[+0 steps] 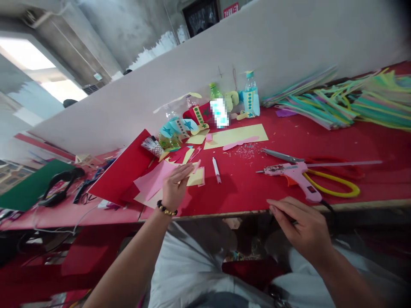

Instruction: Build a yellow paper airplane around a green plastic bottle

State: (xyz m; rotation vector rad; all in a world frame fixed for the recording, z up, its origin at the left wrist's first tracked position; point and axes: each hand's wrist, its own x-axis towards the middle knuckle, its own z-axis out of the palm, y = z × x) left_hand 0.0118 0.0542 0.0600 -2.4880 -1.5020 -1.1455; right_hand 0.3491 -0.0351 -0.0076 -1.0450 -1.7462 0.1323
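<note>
My left hand [176,184], wearing a beaded bracelet, reaches over the table with its fingers stretched out. Its fingertips are beside a pink paper strip [195,166] and small stacked pink and yellow paper pieces [196,176]. Under and left of the wrist lie pink paper sheets [156,180]. At the table's front edge is my right hand [302,220], its thumb and forefinger tips close together; anything between them is too small to make out. Beyond it lies a pink glue gun [297,172] with a glue stick in its back. A white pen [216,170] rests between the hands.
Scissors [334,182] with yellow and red handles lie under the glue gun. Decorated plastic bottles [250,94] stand along the partition [282,47]. Coloured strips [346,102] are heaped at back right. A red board [123,171] leans near a pen holder [152,146].
</note>
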